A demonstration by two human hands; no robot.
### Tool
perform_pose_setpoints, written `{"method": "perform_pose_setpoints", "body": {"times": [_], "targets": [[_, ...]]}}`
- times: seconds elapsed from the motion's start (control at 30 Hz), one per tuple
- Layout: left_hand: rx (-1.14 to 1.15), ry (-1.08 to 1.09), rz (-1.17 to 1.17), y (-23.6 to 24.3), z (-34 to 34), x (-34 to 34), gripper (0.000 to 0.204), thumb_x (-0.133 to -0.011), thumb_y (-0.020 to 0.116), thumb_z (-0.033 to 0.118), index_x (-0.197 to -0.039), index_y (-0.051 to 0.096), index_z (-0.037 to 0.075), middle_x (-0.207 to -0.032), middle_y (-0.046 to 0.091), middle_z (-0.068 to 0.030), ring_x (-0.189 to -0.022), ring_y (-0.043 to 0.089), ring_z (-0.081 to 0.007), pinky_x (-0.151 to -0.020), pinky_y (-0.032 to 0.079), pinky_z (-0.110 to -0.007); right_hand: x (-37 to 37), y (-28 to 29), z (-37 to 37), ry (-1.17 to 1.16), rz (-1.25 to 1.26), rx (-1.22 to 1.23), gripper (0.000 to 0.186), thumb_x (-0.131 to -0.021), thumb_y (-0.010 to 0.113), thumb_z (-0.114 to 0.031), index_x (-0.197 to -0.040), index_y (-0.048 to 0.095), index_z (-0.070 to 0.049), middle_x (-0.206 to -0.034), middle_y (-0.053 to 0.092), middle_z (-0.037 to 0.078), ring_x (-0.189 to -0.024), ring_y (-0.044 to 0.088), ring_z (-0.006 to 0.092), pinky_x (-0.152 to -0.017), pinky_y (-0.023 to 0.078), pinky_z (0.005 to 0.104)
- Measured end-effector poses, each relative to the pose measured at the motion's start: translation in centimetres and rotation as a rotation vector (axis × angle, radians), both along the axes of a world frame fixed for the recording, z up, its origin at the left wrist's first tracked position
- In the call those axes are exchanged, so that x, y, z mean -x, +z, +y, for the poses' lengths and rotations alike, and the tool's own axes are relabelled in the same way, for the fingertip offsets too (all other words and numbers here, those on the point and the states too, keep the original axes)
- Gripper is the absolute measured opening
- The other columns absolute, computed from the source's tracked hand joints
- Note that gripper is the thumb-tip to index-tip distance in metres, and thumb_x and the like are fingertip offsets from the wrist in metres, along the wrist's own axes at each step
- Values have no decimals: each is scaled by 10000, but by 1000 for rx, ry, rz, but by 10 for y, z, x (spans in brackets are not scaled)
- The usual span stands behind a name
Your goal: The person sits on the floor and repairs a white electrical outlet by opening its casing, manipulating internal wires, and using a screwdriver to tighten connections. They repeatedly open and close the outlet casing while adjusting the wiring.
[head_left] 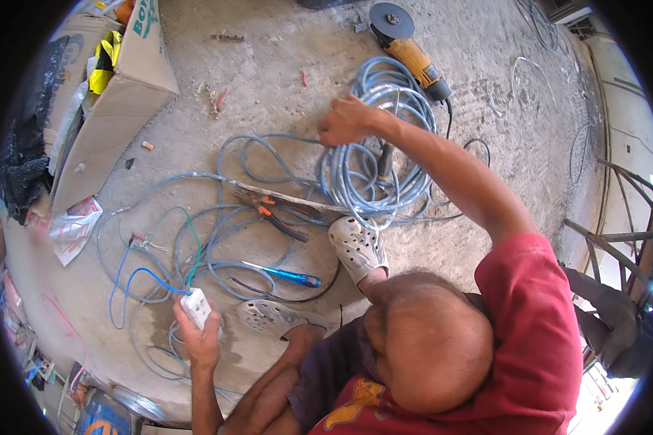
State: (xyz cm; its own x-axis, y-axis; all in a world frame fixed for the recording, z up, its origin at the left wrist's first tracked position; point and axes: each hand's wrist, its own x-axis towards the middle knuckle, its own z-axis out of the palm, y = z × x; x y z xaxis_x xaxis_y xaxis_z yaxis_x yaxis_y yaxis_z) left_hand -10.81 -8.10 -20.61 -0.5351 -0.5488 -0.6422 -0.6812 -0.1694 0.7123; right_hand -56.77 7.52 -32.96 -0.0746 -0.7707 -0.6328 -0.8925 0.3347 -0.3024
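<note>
I count one socket block [196,307] clamped in the left hand [202,341], left of one cable coil [339,174]; the right hand [350,122] there hides its grip; I can't tell.

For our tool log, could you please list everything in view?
Rectangular plastic socket block: 1, white, lower left
Thin insulated wires: several, blue and green, at block
Sheathed cable: 1 coil plus loops, pale blue, floor
Angle grinder: 1, yellow and black, beyond coil
Slim-handled tool: 1, dark, inside coil
Insulated pliers: 1, orange and black, centre floor
Clear-handled screwdriver: 1, blue, below pliers
Cardboard box: 1, brown, upper left
Thin-legged frame: 1, dark, right edge
Scraps: many, mixed, floor, too small to identify
Perforated clogs: 2, grey, on feet
Shirt: 1, red, lower right
Legs: 2, bare, lower centre
Left hand: 1, bare, around block
Right hand: 1, bare, at coil
</note>
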Motion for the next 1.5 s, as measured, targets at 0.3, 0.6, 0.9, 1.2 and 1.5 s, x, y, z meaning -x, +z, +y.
{"method": "perform_pose_setpoints", "body": {"times": [0.3,0.6,0.9,1.2,1.5], "targets": [[29,51,38,13,12,10,546,-854,598,50,-1327,327,30,-1047,554,-82,-815,559,-135,-718,482,-274,-57,113,108,125,62,108,231,-823,576,-238,-697,713,-100,-780,613,-13,-822,424,164,-665,385,344],[6,-39,-11,2,9,13,623,-887,601,73,-1405,260,9,-1093,563,-107,-936,542,-160,-839,463,-292,-116,132,228,-183,-31,-97,105,-736,628,-204,-726,685,-116,-762,663,32,-823,581,250,-706,470,407],[-4,-112,-40,0,4,19,631,-884,626,105,-1399,274,5,-1083,591,-105,-955,569,-173,-853,477,-308,-58,109,242,-531,-313,-116,180,-801,576,-148,-907,688,-56,-865,687,187,-889,655,384,-806,516,479],[81,-76,6,5,6,15,564,-841,599,60,-1327,314,28,-1009,570,-97,-763,569,-135,-675,493,-281,127,-26,151,-923,509,392,831,-679,800,-373,-1372,466,-59,-1300,535,222,-1121,578,395,-968,468,444],[66,167,112,20,12,-4,605,-847,601,33,-1362,283,20,-1057,563,-121,-778,571,-153,-688,504,-290,165,-11,204,-1547,481,362,715,-666,773,-434,-1184,561,11,-1055,665,223,-1008,645,361,-860,493,439]]}}
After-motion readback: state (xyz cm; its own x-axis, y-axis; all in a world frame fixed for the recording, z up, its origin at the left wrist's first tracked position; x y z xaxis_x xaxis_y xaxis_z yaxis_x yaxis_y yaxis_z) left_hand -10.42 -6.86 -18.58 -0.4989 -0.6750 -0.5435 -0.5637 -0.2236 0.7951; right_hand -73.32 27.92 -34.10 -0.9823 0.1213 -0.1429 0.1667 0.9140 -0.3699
